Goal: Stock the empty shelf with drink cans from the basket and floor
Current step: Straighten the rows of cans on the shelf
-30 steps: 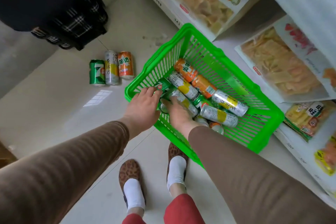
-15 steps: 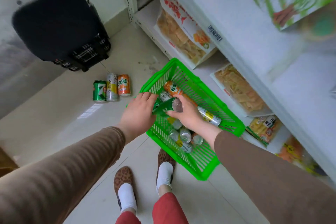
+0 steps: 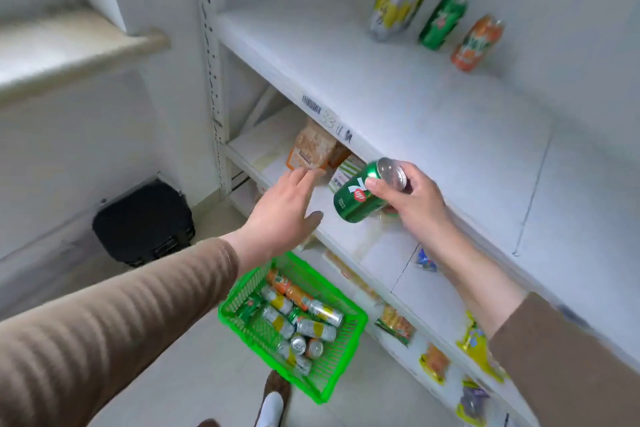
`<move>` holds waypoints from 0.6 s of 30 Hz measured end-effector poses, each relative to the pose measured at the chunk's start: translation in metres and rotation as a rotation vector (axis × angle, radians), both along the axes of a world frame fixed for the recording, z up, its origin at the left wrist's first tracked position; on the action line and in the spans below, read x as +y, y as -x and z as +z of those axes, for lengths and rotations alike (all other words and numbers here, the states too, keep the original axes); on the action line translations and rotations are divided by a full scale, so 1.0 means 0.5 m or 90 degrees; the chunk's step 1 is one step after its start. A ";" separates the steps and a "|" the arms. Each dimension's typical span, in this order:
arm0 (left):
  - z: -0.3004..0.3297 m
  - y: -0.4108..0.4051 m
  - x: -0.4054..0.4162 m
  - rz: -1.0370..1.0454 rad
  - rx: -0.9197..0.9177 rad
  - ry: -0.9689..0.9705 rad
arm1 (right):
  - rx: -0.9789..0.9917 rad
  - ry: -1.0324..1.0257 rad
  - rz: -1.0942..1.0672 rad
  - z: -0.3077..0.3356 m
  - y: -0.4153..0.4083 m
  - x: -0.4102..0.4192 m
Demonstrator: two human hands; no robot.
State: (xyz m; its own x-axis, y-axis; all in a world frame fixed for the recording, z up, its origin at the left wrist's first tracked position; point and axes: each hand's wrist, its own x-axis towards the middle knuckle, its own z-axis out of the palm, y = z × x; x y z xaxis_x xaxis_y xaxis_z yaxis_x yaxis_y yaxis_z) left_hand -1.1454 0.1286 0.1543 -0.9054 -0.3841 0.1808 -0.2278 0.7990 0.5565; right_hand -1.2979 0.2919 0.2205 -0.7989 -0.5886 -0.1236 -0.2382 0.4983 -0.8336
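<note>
My right hand grips a green 7up can tilted on its side, just in front of the white shelf's front edge. My left hand is stretched out flat with straight fingers, left of the can and holding nothing. At the back of that shelf stand a silver-yellow can, a green can and an orange can. Below on the floor sits the green basket with several cans lying in it.
Snack packets lie on the lower shelves. An orange-brown packet stands under the shelf edge near my left hand. A black bag sits on the floor at the left wall. A window ledge juts out upper left.
My right hand has lifted the green can out of the basket up to shelf height. My left hand has left the basket rim and risen, open. The view has tilted up to the shelf.
</note>
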 end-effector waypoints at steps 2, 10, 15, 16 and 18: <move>0.070 0.046 0.010 -0.012 0.046 0.002 | 0.023 0.013 -0.034 0.079 0.040 0.007; 0.187 0.287 0.048 -0.078 0.060 0.029 | 0.003 0.036 -0.139 0.168 0.243 0.004; 0.190 0.399 0.041 -0.066 0.051 0.031 | -0.016 0.102 -0.156 0.145 0.366 -0.024; 0.189 0.414 0.036 -0.061 0.044 0.032 | -0.020 0.118 -0.158 0.140 0.384 -0.035; 0.187 0.442 0.021 -0.050 0.030 0.036 | -0.013 0.147 -0.165 0.127 0.421 -0.065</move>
